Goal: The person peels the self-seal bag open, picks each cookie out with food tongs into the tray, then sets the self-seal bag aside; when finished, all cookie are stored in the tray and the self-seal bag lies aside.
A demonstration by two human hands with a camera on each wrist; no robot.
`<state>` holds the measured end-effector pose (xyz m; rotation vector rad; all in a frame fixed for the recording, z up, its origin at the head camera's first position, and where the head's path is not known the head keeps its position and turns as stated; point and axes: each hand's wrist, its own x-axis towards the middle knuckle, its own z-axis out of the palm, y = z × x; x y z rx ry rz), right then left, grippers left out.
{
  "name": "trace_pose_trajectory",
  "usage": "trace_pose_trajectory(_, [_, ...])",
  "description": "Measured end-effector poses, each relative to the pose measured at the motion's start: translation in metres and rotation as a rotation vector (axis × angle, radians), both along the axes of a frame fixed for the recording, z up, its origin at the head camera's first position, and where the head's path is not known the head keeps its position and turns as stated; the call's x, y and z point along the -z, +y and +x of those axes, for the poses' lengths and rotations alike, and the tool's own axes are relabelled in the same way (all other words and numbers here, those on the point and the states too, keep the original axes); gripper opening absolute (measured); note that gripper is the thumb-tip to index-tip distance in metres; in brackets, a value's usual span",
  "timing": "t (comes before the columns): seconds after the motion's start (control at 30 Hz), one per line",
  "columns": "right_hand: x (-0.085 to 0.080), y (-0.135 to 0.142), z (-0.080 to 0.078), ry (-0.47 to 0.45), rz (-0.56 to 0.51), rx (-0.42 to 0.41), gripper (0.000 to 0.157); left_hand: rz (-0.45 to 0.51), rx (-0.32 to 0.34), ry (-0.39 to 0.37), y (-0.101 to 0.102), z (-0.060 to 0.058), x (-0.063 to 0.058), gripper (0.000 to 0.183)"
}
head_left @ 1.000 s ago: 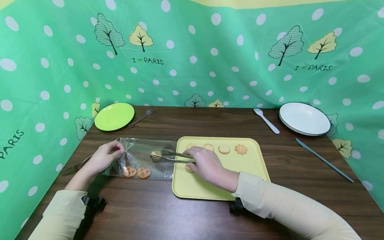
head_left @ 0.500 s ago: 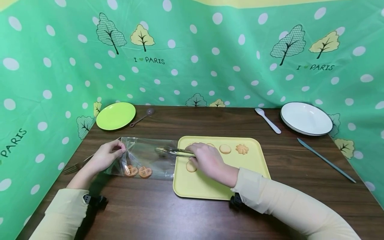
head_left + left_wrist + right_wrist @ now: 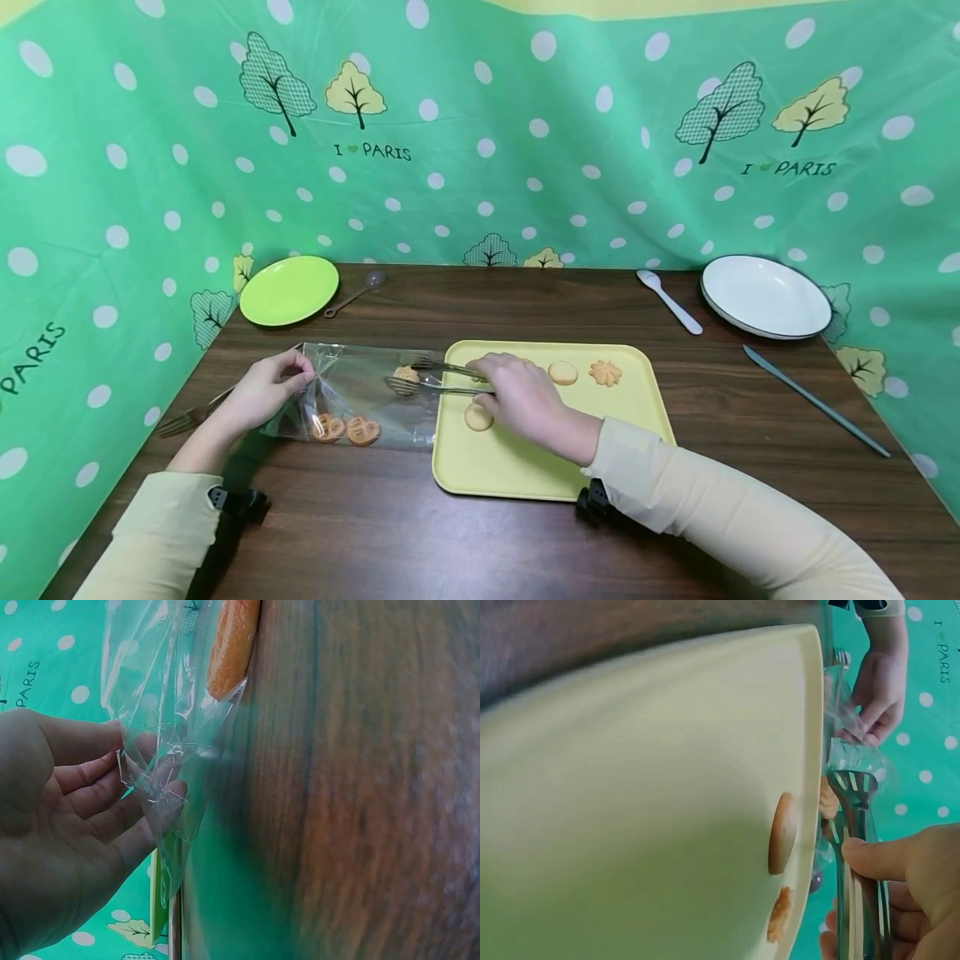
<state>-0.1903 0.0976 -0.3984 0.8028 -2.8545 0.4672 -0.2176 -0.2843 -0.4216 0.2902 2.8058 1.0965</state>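
Observation:
In the head view my left hand [image 3: 262, 392] pinches the gathered left end of a clear plastic bag [image 3: 352, 362]. Two pretzel-shaped cookies [image 3: 363, 431] lie in its lower part. My right hand [image 3: 525, 404] grips metal tongs [image 3: 457, 390] with fork-shaped tips, reaching left over a yellow tray [image 3: 510, 479]. The tips stand apart around a ridged cookie [image 3: 406, 377] within the bag's outline, near its right end; whether they touch it I cannot tell. On the tray lie a round cookie [image 3: 478, 417], another [image 3: 562, 372] and a flower-shaped one [image 3: 605, 373]; the hand partly covers others.
A green plate [image 3: 289, 290] and brown spoon [image 3: 358, 293] are at the back left. A fork [image 3: 191, 415] lies behind the left wrist. On the right are a white spoon [image 3: 670, 302], white dish [image 3: 767, 296] and blue-grey knife [image 3: 813, 400]. A patterned cloth [image 3: 480, 125] hangs behind.
The tongs' tips came together half a second ago and now stand apart again. The ridged cookie lies slightly further right than a second ago. The left hand keeps its hold on the bag.

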Motion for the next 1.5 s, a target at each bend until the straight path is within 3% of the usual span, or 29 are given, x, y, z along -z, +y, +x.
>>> trace_pose_trajectory(0.23, [0.002, 0.0, -0.002, 0.021, 0.053, -0.024, 0.043, -0.003, -0.002, -0.003, -0.001, 0.001, 0.0, 0.016])
trace_pose_trajectory(0.6, [0.002, 0.001, -0.003, 0.021, 0.028, -0.055, 0.038, -0.007, 0.004, 0.009, -0.002, 0.002, -0.001, 0.016])
trace_pose_trajectory(0.8, [-0.004, 0.012, 0.004, 0.014, 0.001, -0.051, 0.041, -0.009, 0.004, 0.02, -0.001, 0.002, 0.0, 0.015])
trace_pose_trajectory(1.13, [-0.01, 0.08, 0.041, 0.075, -0.077, 0.01, 0.045, 0.0, 0.0, 0.008, -0.001, 0.001, 0.003, 0.015])
trace_pose_trajectory(1.33, [-0.003, 0.125, 0.066, 0.11, -0.075, 0.084, 0.044, -0.01, 0.006, 0.013, 0.001, 0.001, -0.001, 0.017])
trace_pose_trajectory(1.5, [0.006, 0.144, 0.075, 0.12, -0.044, 0.112, 0.043, -0.01, -0.006, -0.002, 0.001, 0.003, -0.002, 0.018])
